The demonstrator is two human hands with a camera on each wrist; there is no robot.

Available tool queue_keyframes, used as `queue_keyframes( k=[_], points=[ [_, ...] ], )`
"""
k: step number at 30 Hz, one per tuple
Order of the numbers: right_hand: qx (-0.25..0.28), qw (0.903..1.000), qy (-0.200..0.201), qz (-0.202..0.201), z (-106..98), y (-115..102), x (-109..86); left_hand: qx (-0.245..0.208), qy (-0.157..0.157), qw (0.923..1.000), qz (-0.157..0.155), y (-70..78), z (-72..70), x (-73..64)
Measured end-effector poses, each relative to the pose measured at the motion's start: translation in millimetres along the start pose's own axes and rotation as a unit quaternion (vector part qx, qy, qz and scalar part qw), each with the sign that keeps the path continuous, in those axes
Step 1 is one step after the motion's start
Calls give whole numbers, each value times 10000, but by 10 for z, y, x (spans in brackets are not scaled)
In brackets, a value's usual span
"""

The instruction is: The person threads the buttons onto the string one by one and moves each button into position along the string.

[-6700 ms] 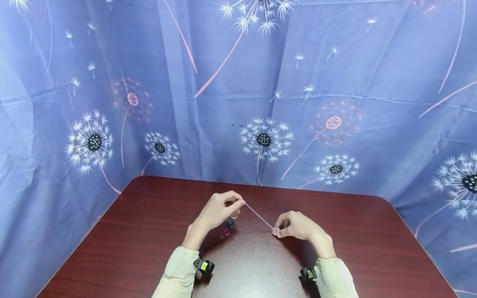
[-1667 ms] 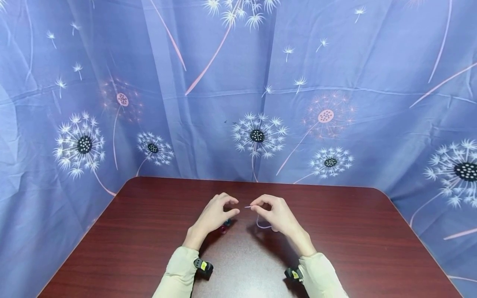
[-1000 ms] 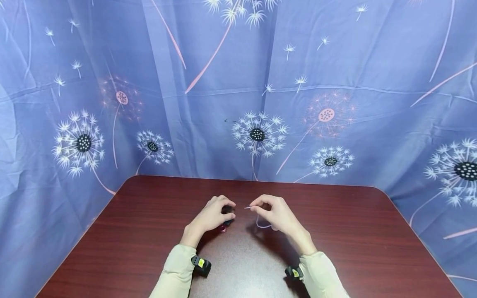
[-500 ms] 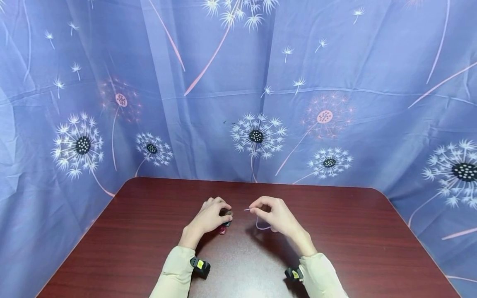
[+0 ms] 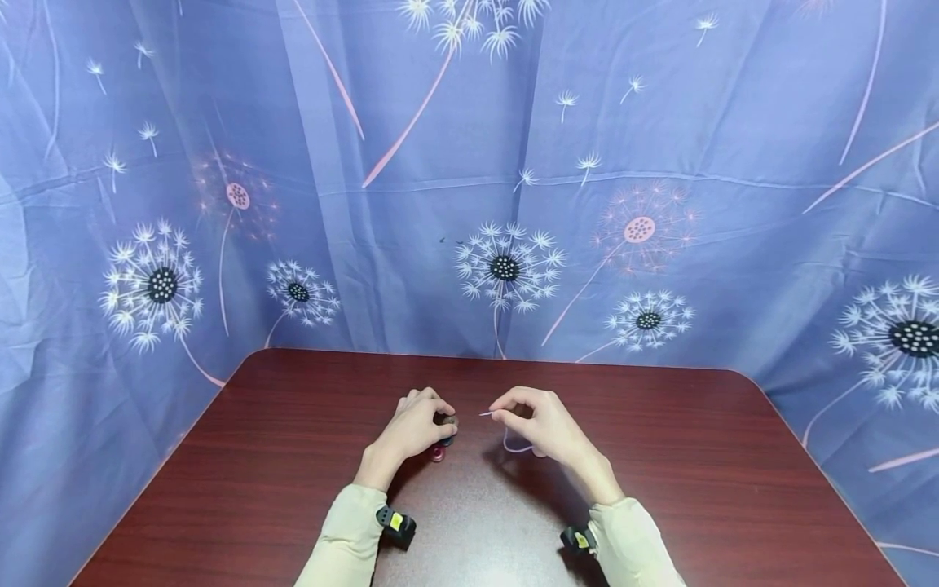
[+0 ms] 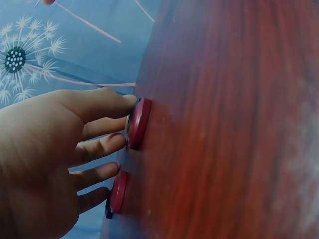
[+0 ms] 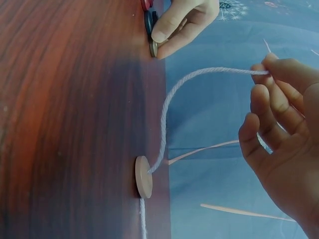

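My left hand (image 5: pixel 407 425) is low over a small group of round buttons. Its thumb and forefinger pinch the edge of a brownish button (image 7: pixel 153 49). Close by lie a dark blue button (image 7: pixel 148 24) and a red button (image 5: pixel 438 453); in the left wrist view two red buttons show near the fingers, the larger one (image 6: pixel 140 124) at the thumb tip. My right hand (image 5: pixel 546 420) pinches a lilac cord (image 7: pixel 212 69) near its end, a short tip poking out past the fingers. The cord curves down through a pale pinkish button (image 7: pixel 143 177) on the table.
The dark red wooden table (image 5: pixel 293 489) has rounded far corners. Behind it hangs a blue curtain (image 5: pixel 440 269) printed with dandelions. A small black wrist camera (image 5: pixel 396 526) sits on the left sleeve, another wrist camera (image 5: pixel 578 540) on the right.
Earlier the left hand held the cord's end and the right hand the pale button. The right hand has since taken the cord's end; the left has come down leftward onto the brownish button.
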State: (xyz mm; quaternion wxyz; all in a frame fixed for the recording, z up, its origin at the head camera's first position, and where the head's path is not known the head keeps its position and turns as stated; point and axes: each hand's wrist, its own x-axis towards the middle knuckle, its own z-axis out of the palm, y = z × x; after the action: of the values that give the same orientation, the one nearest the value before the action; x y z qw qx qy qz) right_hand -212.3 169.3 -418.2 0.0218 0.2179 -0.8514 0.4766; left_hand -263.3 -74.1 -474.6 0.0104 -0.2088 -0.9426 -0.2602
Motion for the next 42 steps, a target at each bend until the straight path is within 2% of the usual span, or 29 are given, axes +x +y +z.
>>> queue_keyframes(
  k=[6,17,26,42],
  points=[
    [26,10000,-61,-71,8,57,14,83,6,10000,-41,-1,10,-9],
    [-4,9999,-112,95,-7,42,5,49,25,10000,25,29,1,-30],
    [-111,9996,-27,246,-24,31,-11,159,-90,9998,-56,94,-12,-27],
    [-166,9997,-90,182,-31,37,0,449,26,9988,180,155,-70,-35]
  ],
)
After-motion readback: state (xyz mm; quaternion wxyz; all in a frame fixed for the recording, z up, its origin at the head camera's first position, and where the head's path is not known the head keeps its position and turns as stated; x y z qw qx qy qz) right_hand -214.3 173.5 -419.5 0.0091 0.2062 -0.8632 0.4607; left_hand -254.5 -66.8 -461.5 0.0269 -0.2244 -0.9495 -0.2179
